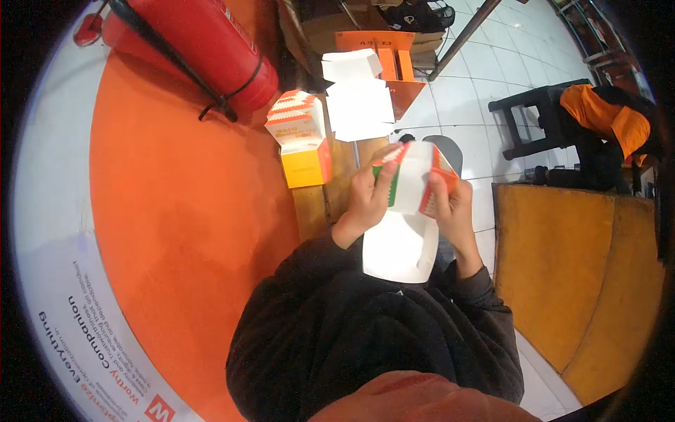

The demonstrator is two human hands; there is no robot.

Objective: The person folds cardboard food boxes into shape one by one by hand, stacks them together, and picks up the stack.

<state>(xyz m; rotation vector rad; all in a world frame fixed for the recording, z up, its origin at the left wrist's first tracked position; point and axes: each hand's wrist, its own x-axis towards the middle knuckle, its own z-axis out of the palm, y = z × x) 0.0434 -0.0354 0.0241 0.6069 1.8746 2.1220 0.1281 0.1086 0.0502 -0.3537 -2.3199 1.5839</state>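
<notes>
Left hand [368, 193] and right hand [455, 207] are each clamped on opposite side walls of an open carton [408, 204], thumbs toward the viewer; it sits just right of the frame's centre, white inner face showing; its long axis runs nearly top to bottom, the broad white flap pointing down toward the dark sleeves [309, 271]; a yellow-and-red carton [306, 167] stands at upper centre-left, beside white cardboard pieces [361, 111]; a fire extinguisher [204, 60] lies upper left.

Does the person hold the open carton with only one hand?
No, the left hand and the right hand both grip the open carton at its sides.
</notes>
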